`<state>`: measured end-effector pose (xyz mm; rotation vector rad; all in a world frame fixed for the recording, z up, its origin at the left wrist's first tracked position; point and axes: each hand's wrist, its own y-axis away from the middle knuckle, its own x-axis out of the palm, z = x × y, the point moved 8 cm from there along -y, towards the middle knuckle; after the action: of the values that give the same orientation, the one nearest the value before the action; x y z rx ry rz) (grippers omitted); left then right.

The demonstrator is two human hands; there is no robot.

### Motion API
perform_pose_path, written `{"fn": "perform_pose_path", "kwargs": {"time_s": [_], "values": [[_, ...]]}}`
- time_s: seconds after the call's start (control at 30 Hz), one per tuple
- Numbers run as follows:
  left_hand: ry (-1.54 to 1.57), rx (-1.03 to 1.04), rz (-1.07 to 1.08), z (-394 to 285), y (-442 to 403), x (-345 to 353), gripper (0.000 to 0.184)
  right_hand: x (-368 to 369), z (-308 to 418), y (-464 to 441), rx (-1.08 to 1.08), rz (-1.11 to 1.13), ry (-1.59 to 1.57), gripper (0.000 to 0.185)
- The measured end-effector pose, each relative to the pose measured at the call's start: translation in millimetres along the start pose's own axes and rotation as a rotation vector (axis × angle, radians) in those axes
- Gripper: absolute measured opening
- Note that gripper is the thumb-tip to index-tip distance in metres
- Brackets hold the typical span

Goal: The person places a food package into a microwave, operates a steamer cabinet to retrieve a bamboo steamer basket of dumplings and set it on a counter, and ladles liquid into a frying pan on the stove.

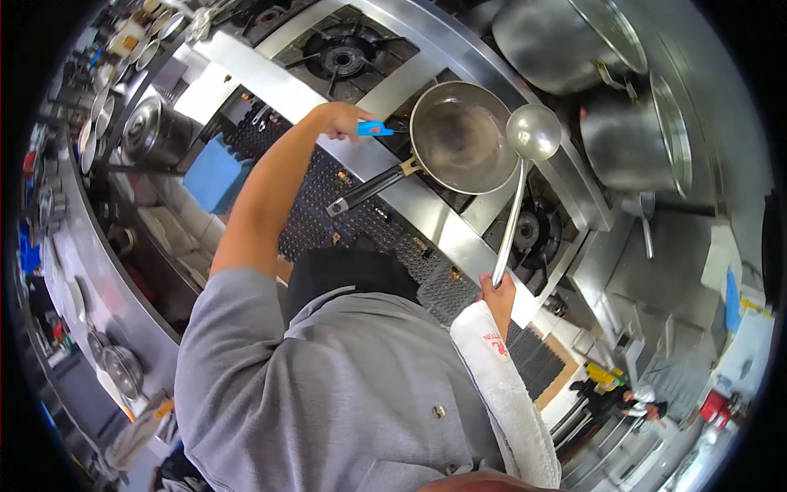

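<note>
A wide steel frying pan (461, 138) with a dark handle sits over the stove burners. My left hand (340, 120) is closed around a blue-handled lighter or tool (375, 129), whose thin dark end points at the pan's left side. In my right hand (497, 292) is the lower end of a long metal ladle (533, 133). The ladle's round bowl is at the pan's right rim. A white towel (500, 385) lies along my right forearm. The pan's handle extends toward my body, touched by neither hand.
Large steel pots (566, 45) stand behind the stove (451, 225). Another burner (343, 56) is at the upper left. A lidded pot (156, 131) and a blue cloth or container (215, 174) are at the left. A person (643, 403) is far off at the lower right.
</note>
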<state>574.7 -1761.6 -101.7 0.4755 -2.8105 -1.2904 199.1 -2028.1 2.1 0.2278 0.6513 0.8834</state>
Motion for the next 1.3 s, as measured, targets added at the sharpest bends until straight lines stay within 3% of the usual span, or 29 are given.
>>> {"fn": "perform_pose_path", "kwargs": {"time_s": [0.03, 0.17, 0.27, 0.3, 0.47, 0.67, 0.73, 0.87, 0.93, 1.07, 1.17, 1.27, 1.3], "values": [[0.025, -0.036, -0.065, -4.7, -9.1, 2.2, 0.052, 3.0, 4.8, -8.5, -0.021, 0.027, -0.028, 0.019], [-0.441, 0.057, -0.128, -29.4, -76.7, 5.5, 0.054, 10.1, 22.8, -27.6, -0.063, 0.092, -0.013, 0.02], [-0.411, -0.087, -0.077, -28.1, -99.2, 3.1, 0.058, 8.1, 33.1, -22.3, -0.073, 0.087, 0.051, 0.02], [-0.387, 0.008, -0.16, -26.5, -98.5, -4.4, 0.06, 6.3, 33.1, -22.7, -0.084, 0.08, 0.09, 0.021], [-0.255, 0.11, -0.078, -17.0, -90.4, -0.7, 0.058, -1.4, 15.5, -31.0, -0.132, 0.088, 0.208, 0.023], [-0.355, -0.069, -0.168, -22.4, -91.5, 12.7, 0.061, 8.6, 19.4, -26.3, -0.07, 0.135, 0.193, 0.022], [-0.393, 0.152, -0.225, -29.8, -71.8, 7.8, 0.057, 6.0, 18.1, -25.1, -0.068, 0.111, 0.223, 0.022], [-0.291, 0.154, -0.058, -18.9, -84.5, 11.0, 0.057, 7.2, 18.3, -23.0, -0.095, 0.097, 0.235, 0.023], [-0.411, 0.142, -0.176, -34.9, -76.2, 14.5, 0.056, 5.7, 16.9, -24.4, -0.071, 0.109, 0.218, 0.023], [-0.405, 0.096, -0.175, -21.8, -105.0, 9.9, 0.057, 1.8, 18.1, -21.4, -0.088, 0.093, 0.245, 0.025], [-0.423, 0.206, -0.17, -34.3, -75.1, 6.3, 0.052, -1.6, 16.8, -18.8, -0.113, 0.071, 0.218, 0.025], [-0.682, 0.186, -0.238, -52.2, -50.8, 10.8, 0.047, 0.0, 15.8, -19.9, -0.138, 0.08, 0.204, 0.026], [-0.705, 0.108, -0.428, -64.1, -40.1, 9.0, 0.041, 2.3, 14.9, -21.3, -0.13, 0.089, 0.198, 0.025]]}}
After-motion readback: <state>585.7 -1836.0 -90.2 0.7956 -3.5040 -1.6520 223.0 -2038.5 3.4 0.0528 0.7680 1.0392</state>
